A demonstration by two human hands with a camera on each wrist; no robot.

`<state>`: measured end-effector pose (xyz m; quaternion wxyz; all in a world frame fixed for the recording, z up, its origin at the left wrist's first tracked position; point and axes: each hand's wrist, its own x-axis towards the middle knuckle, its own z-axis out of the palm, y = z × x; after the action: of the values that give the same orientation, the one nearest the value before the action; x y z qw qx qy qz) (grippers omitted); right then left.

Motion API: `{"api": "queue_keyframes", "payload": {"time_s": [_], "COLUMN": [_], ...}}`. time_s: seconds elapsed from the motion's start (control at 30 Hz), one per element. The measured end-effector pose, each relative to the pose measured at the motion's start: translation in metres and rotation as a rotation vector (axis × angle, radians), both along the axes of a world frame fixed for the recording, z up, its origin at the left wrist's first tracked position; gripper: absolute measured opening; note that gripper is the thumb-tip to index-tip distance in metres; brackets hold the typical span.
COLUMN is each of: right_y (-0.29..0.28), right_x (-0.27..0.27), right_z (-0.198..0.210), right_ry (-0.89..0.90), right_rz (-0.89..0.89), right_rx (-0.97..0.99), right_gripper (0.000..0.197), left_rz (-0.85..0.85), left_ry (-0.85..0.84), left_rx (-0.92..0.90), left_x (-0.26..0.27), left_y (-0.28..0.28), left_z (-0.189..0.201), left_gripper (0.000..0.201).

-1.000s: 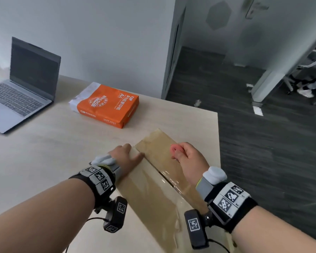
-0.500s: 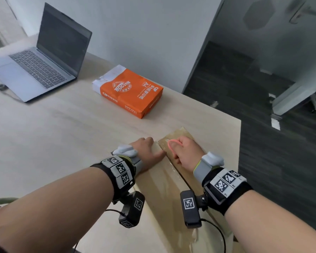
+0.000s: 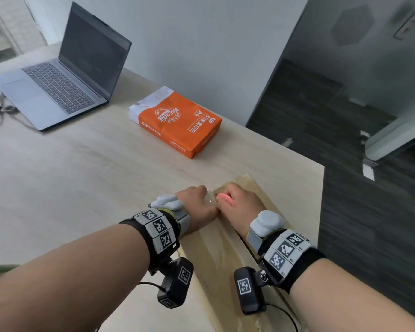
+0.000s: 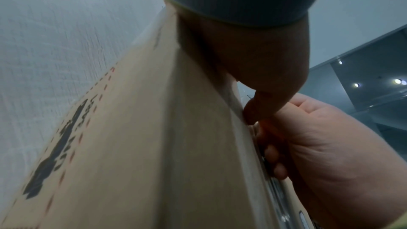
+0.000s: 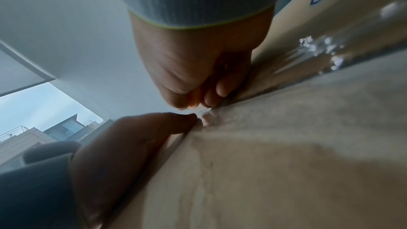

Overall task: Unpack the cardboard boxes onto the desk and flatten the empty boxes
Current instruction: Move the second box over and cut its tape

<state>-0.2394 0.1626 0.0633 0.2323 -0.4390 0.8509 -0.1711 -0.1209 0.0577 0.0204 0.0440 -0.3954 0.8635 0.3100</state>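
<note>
On the pale wooden desk [image 3: 82,178], our left hand [image 3: 197,207] presses the taped brown cardboard box [image 3: 221,255], fingers curled; our right hand [image 3: 242,207] clutches a small red cutter [image 3: 225,198].

It is an office: an open laptop [image 3: 58,75] and a pack of A4 paper [image 3: 177,121] lie on a pale worktop [image 3: 82,176], beside dark carpet floor [image 3: 369,212].

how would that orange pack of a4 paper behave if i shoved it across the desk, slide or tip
The orange pack of A4 paper lies flat on its broad face on the smooth desk, so it would most likely slide, not tip. It looks like a full, sealed ream, so probably dense and heavy for its size, needing a firm push. Its block shape suggests it stays stiff if lifted.
</note>
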Motion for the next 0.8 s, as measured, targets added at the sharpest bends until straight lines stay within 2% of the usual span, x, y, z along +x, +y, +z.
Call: {"api": "queue_keyframes", "payload": {"time_s": [0.3,0.47,0.63,0.8], "right_y": [-0.003,-0.005,-0.007,0.011], "right_x": [0.007,0.007,0.007,0.003], "right_z": [-0.001,0.0,0.005,0.002], "right_ry": [0.112,0.119,0.116,0.146], "right_rz": [0.094,0.107,0.138,0.144], "right_rx": [0.032,0.059,0.1,0.115], "right_gripper": [0.021,0.021,0.018,0.018], "left_rz": [0.019,0.006,-0.007,-0.025], "left_ry": [0.017,0.064,0.035,-0.025], "left_rx": [-0.023,-0.014,0.01,0.066], "left_x": [0.0,0.001,0.002,0.001], "left_y": [0.003,0.005,0.004,0.004], "left_z": [-0.001,-0.003,0.002,0.01], "left_gripper": [0.032,0.04,0.036,0.054]}}
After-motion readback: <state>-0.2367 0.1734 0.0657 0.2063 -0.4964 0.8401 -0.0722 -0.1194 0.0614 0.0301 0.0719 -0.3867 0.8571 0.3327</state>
